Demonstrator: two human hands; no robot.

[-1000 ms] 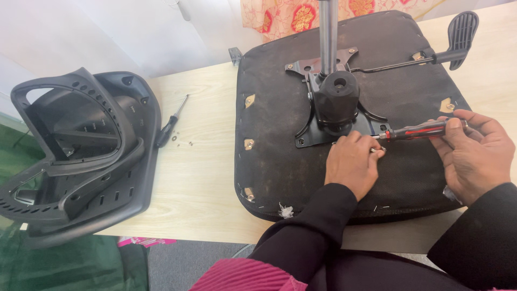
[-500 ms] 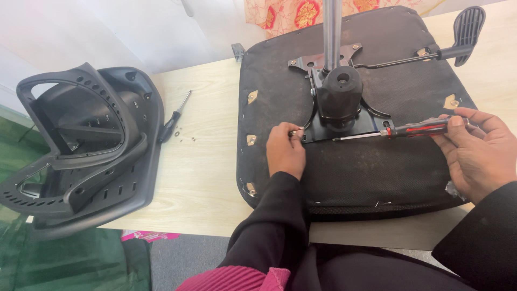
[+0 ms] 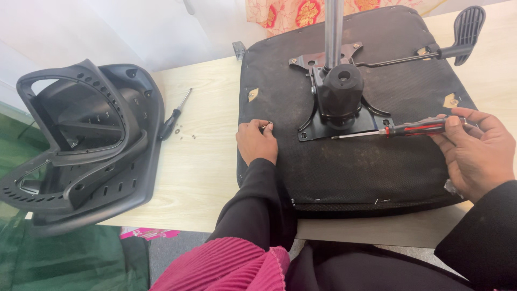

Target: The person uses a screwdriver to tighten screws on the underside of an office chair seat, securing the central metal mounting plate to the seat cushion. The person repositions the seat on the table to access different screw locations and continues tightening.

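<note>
An upturned black chair seat (image 3: 377, 167) lies on the pale wooden table (image 3: 210, 161), its metal tilt mechanism (image 3: 339, 102) bolted in the middle with a grey post standing up. My right hand (image 3: 476, 153) grips a red-and-black screwdriver (image 3: 414, 128) whose tip points left at the mechanism's plate corner. My left hand (image 3: 257, 141) rests on the seat's left part, fingertips pinched around a small piece, probably a screw.
A black plastic chair back (image 3: 81, 145) lies at the table's left end. A second screwdriver (image 3: 173, 117) and a few tiny loose screws (image 3: 186, 133) lie between it and the seat. The seat's lever paddle (image 3: 466, 27) sticks out at the far right.
My left hand has moved left from the mechanism plate to the seat's left part. The right hand and screwdriver have stayed about where they were.
</note>
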